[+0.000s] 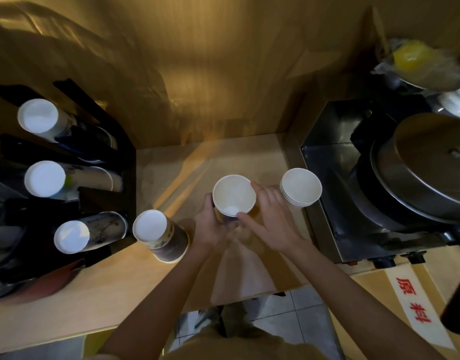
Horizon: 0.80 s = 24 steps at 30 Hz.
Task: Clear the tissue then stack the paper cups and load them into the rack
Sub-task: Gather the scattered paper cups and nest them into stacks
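Note:
A short stack of white paper cups (234, 194) stands mouth-up at the middle of the wooden counter. My left hand (210, 224) grips its left side and my right hand (265, 219) wraps its right side. A second upright stack of cups (300, 187) stands just to the right, untouched. An upside-down stack of cups (158, 235) with a dark printed wall sits to the left of my hands. The black cup rack (112, 203) at the left holds three rows of cups lying with their white bases (44, 179) toward me. No tissue shows.
A steel machine (353, 193) with a round metal lid (431, 165) fills the right side, close to the second stack. A wooden wall (210, 74) closes the back. A box with red characters (413, 302) lies at lower right, and tiled floor (296, 315) shows below the counter edge.

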### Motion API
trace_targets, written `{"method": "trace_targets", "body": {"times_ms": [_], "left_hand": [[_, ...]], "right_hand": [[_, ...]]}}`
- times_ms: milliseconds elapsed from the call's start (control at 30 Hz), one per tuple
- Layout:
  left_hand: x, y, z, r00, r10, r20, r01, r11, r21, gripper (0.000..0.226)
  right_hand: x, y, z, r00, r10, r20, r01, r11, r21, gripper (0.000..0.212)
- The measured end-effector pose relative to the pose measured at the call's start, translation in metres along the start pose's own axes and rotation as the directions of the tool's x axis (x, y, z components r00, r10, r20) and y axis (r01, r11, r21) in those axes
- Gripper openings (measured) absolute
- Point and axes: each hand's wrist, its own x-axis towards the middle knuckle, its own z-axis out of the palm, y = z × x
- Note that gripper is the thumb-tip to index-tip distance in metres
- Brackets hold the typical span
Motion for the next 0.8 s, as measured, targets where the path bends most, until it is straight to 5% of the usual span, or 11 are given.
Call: {"method": "trace_targets", "body": {"times_ms": [167,267,433,567,800], "left_hand": [[0.003,0.005,-0.006,0.996,-0.069,0.056,0.060,0.988,0.145,0.092],[-0.012,0.017,-0.026,0.995,-0.097,0.014,0.080,0.887,0.455,0.065],[-0.053,0.029,-0.070,0.916,0.384,-0.115,-0.225,0.730,0.645,0.021],[-0.080,0.009,-0.103,0.867,0.427,-0.259,-0.200,0.772,0.603,0.035],[-0.102,-0.062,-0.094,0.936,0.111,-0.333,0.023,0.927,0.375,0.087]], "right_hand": [[0.011,-0.005,-0.007,1.000,-0.013,-0.012,0.012,0.996,-0.090,0.075],[0.020,-0.009,-0.012,0.999,-0.034,-0.029,0.028,0.982,-0.187,0.067],[0.028,-0.039,-0.016,0.986,-0.156,-0.061,0.147,0.981,-0.129,0.054],[0.028,-0.078,-0.006,0.954,-0.298,0.006,0.298,0.954,-0.019,0.043],[0.028,-0.121,0.035,0.850,-0.400,0.344,0.382,0.916,0.121,0.069]]}}
